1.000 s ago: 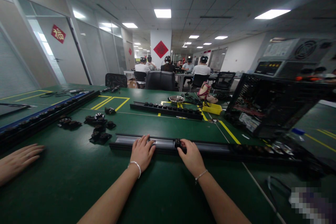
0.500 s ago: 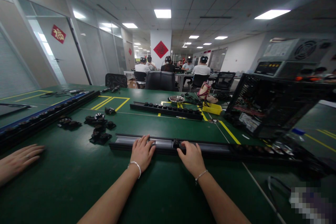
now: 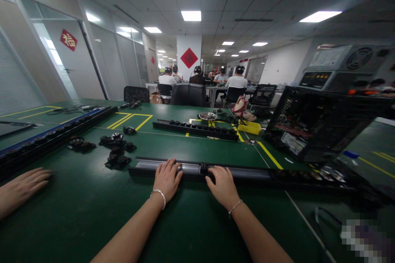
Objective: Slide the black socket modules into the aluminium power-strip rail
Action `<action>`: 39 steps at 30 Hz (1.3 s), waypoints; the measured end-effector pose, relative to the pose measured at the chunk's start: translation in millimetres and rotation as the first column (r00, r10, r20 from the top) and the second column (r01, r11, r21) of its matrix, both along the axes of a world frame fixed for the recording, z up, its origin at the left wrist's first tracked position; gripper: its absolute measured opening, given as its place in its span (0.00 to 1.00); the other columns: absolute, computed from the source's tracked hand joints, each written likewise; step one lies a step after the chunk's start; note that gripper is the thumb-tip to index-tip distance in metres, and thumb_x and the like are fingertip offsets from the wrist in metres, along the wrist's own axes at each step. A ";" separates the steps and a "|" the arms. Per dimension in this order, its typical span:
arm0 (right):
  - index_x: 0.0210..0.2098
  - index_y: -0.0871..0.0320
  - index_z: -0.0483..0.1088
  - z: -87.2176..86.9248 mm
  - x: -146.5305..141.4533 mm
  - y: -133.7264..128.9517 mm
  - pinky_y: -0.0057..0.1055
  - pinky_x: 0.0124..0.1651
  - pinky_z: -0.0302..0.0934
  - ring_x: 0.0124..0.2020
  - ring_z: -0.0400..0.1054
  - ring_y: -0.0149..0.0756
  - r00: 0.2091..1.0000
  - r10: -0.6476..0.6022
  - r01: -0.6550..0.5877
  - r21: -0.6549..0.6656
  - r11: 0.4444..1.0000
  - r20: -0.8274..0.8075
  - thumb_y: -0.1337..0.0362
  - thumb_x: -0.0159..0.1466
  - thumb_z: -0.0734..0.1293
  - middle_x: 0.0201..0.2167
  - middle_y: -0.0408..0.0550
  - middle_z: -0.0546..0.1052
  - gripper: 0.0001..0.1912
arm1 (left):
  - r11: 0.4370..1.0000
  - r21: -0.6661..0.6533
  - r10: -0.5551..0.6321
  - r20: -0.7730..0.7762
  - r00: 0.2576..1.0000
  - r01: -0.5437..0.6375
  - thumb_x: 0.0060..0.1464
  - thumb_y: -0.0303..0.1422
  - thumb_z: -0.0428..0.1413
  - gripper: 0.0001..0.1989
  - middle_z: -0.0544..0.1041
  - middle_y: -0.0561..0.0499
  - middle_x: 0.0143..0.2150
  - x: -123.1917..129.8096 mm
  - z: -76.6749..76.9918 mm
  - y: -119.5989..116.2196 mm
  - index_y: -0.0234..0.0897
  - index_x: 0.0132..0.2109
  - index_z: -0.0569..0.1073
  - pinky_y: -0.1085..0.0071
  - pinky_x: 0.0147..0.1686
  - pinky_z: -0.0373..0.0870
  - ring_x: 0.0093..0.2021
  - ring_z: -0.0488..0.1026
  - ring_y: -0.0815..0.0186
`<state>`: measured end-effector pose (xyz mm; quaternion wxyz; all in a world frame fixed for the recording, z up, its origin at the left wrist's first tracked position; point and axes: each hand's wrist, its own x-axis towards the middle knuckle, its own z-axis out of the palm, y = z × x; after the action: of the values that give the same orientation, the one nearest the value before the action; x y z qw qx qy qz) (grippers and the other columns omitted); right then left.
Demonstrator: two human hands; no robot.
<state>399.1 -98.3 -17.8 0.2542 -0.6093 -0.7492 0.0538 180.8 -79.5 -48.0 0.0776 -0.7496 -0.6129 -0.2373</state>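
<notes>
In front of me a long black rail (image 3: pixel 247 176) with a silvery channel lies across the green table. My left hand (image 3: pixel 166 178) is on its left part, fingers draped over the channel and thumb along the near side. A small black block (image 3: pixel 203 167) sits in the channel. Against the block's right side is my right hand (image 3: pixel 222 183), its fingers bent over the rail and pressed to the block; the fingertips are partly hidden. Further right, several dark pieces (image 3: pixel 308 176) with shiny parts are in the same rail.
Loose black parts (image 3: pixel 117 158) lie left of the rail. Another person's hand (image 3: pixel 26 189) rests at the left edge. Farther back are a shorter black rail (image 3: pixel 197 129), a metal bowl (image 3: pixel 207 116) and a yellow tray (image 3: pixel 250 128). An open computer case (image 3: pixel 324 123) stands right.
My right hand and the small black block have shifted slightly left along the channel. My left hand stays in place on the rail.
</notes>
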 end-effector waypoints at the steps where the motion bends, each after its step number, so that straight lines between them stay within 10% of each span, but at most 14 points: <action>1: 0.43 0.57 0.69 -0.1 -0.5 -0.4 0.44 0.60 0.40 0.54 0.59 0.39 1.000 0.009 -0.009 0.000 1.000 0.002 0.60 0.60 0.59 0.46 0.50 0.73 0.15 | 1.000 -0.001 0.001 0.000 1.000 -0.001 0.58 0.40 0.41 0.19 0.64 0.50 0.59 0.0 -0.1 0.1 0.44 0.52 0.68 0.55 0.58 0.50 0.60 0.57 0.60; 39: 0.56 0.56 0.59 -8.4 -19.3 -7.2 0.49 0.63 0.33 0.62 0.46 0.37 0.954 0.269 -0.271 -0.010 0.963 0.133 0.73 0.59 0.52 0.56 0.49 0.65 0.26 | 0.974 0.027 -0.216 -0.169 0.962 0.223 0.52 0.40 0.51 0.28 0.53 0.48 0.65 22.3 0.9 -16.0 0.56 0.60 0.55 0.47 0.58 0.45 0.64 0.45 0.50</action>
<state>379.8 -105.4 -26.2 0.1965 -0.5024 -0.8409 0.0441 203.1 -95.5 -47.0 0.1186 -0.8281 -0.5119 -0.1955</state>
